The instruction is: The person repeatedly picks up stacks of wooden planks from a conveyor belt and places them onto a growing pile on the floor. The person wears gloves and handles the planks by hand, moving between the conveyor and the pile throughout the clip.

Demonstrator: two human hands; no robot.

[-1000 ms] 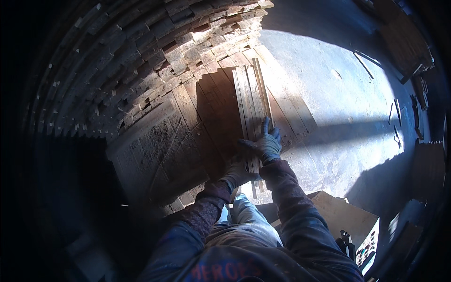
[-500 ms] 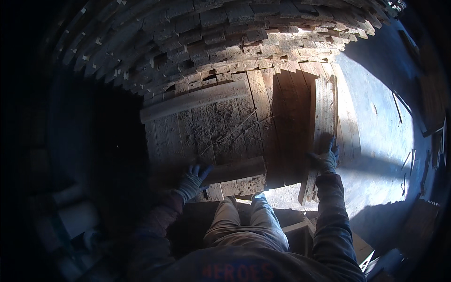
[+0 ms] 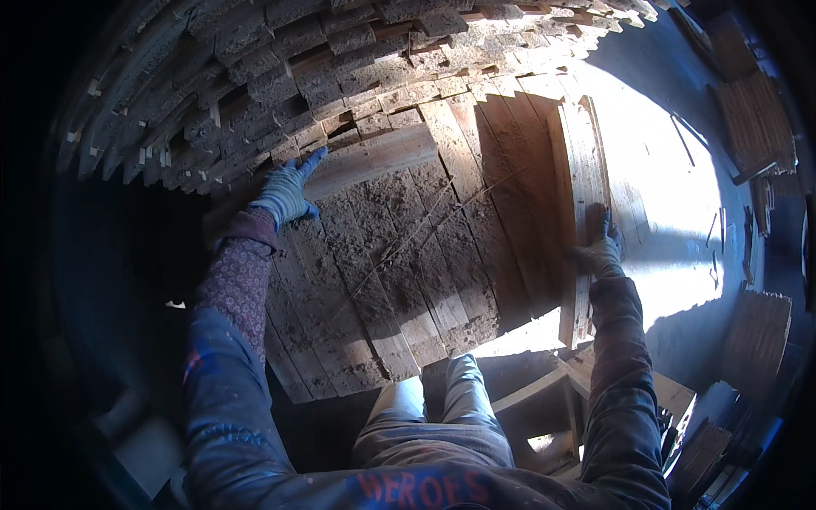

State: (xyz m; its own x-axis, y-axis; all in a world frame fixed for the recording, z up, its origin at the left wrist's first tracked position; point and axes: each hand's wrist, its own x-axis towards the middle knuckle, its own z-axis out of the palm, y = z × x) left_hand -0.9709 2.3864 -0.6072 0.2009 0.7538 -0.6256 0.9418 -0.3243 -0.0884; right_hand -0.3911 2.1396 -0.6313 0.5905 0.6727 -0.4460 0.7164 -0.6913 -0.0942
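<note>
Both my hands wear pale gloves with bluish fingers. My left hand (image 3: 287,194) lies across the left part of a plank (image 3: 374,161) at the far side of a boarded surface. Its fingers are spread, with the thumb apart toward the near edge. My right hand (image 3: 600,253) rests on a narrow stack of long boards (image 3: 581,170) at the right, fingers stretched along its outer side and thumb over the top. The boarded surface (image 3: 340,289) between them is strewn with crumbly brown debris and thin sticks. The undersides of both hands are hidden.
A tall stack of rough boards (image 3: 340,59) rises along the far side. A wooden frame (image 3: 544,395) stands by my legs at the right. Board bundles (image 3: 755,123) and loose strips (image 3: 722,234) lie on the sunlit floor at far right. The left side is dark.
My left hand has moved from the near edge to the far plank. The plank at the near edge no longer lies there. My right hand stays on the board stack; the view has shifted.
</note>
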